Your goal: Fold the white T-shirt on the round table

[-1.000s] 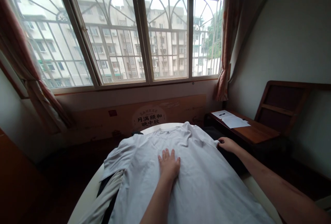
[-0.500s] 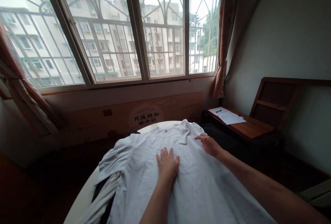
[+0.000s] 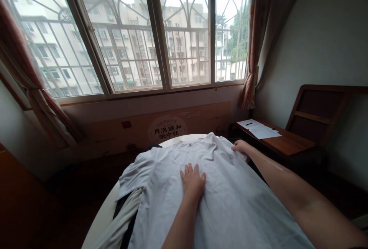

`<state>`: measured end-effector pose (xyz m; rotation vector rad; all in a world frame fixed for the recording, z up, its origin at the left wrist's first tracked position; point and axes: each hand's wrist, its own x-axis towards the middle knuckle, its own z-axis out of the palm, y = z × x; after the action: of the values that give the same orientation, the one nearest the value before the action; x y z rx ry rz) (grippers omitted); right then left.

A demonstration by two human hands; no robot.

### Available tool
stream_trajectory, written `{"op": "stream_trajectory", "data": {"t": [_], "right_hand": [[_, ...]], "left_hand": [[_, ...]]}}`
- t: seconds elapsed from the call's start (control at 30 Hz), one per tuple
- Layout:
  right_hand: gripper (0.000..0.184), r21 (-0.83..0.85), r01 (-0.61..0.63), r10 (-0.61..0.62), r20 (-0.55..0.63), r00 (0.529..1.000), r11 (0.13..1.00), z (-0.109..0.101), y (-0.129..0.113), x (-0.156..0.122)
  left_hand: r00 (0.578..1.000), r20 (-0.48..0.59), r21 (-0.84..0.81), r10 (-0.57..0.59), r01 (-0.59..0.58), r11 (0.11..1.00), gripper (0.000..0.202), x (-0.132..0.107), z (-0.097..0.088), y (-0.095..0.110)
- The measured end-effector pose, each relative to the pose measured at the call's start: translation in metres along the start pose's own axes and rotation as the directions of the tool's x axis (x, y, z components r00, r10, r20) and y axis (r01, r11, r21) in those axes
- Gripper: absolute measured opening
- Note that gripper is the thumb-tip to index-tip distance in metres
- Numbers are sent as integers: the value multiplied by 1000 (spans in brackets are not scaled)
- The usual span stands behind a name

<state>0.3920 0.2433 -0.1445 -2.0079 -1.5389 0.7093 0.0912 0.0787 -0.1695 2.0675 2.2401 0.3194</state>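
A white T-shirt (image 3: 224, 203) lies spread front-down or front-up over a round white table (image 3: 99, 218), its collar toward the window. My left hand (image 3: 193, 182) rests flat on the shirt's chest, fingers stretched out and together. My right hand (image 3: 240, 146) is at the shirt's right shoulder, where the sleeve folds; its fingers curl down on the cloth and whether they pinch it is hidden.
Dark and pale garments (image 3: 125, 218) lie under the shirt at the left. A wooden side table (image 3: 287, 145) with papers (image 3: 260, 130) and a pen stands to the right, beside a wooden headboard (image 3: 319, 114). A cardboard panel (image 3: 166, 128) leans below the barred window.
My right hand moved from the sleeve's edge inward across the shirt, then back out to the right shoulder. My left hand stayed flat on the chest.
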Motion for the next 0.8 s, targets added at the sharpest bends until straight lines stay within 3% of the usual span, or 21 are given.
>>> {"op": "stream_trajectory", "data": {"t": [0.17,0.33,0.43,0.6,0.67,0.8], "right_hand": [[19,244,58,-74,57,996,968,-14,-7,-11],[24,403,224,-308,158,938,888,-26,-25,-31],[31,380,358,-452,195,870,853,-8,-44,-49],[24,216,580,-618,314,720,785,34,-66,-89],[22,128,609,-616,299,729,782,40,-67,-97],[39,-60,528,-518,130,845,847,38,-66,-86]], "left_hand": [[1000,-2,-10,-4,4,1000,61,0,0,1],[1000,-6,-14,-4,4,1000,61,0,-2,2],[1000,6,-15,-10,10,1000,62,-1,-3,2],[1000,-2,-17,-8,8,1000,62,0,-2,1],[1000,-5,-18,-7,7,1000,62,0,-2,0],[1000,-5,-25,-6,6,1000,62,0,-2,0]]}}
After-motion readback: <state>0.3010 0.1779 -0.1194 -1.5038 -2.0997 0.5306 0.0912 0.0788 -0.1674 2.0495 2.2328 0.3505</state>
